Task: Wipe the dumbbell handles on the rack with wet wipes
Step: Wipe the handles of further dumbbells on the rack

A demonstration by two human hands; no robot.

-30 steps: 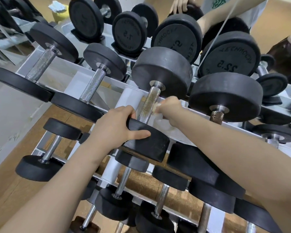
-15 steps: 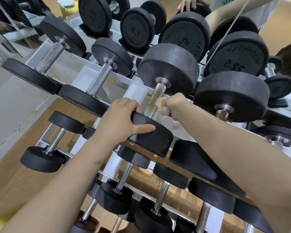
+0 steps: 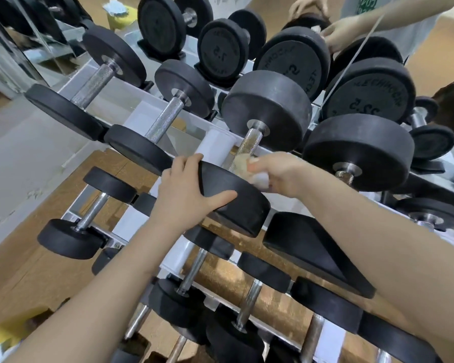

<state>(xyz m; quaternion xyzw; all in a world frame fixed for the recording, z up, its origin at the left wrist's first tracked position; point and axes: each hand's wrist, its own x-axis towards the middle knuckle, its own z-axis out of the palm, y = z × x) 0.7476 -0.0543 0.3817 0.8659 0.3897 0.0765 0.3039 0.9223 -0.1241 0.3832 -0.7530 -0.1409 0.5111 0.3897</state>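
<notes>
A black dumbbell lies on the middle tier of the white rack (image 3: 215,145). Its knurled steel handle (image 3: 250,142) runs up to a big far head (image 3: 268,111). My left hand (image 3: 186,195) grips the near head (image 3: 236,203), fingers over its top edge and thumb on its face. My right hand (image 3: 278,174) holds a crumpled white wet wipe (image 3: 257,176) against the lower end of the handle, which it hides.
More dumbbells flank it, left (image 3: 165,119) and right (image 3: 359,150), with heavier ones on the top tier (image 3: 370,93) and smaller ones below (image 3: 89,216). Another person's hands (image 3: 338,32) work at the top right. A mirror wall stands at the left.
My right hand with the wipe has slid down the handle toward the near head. My left hand keeps its grip on that head. The view has shifted slightly.
</notes>
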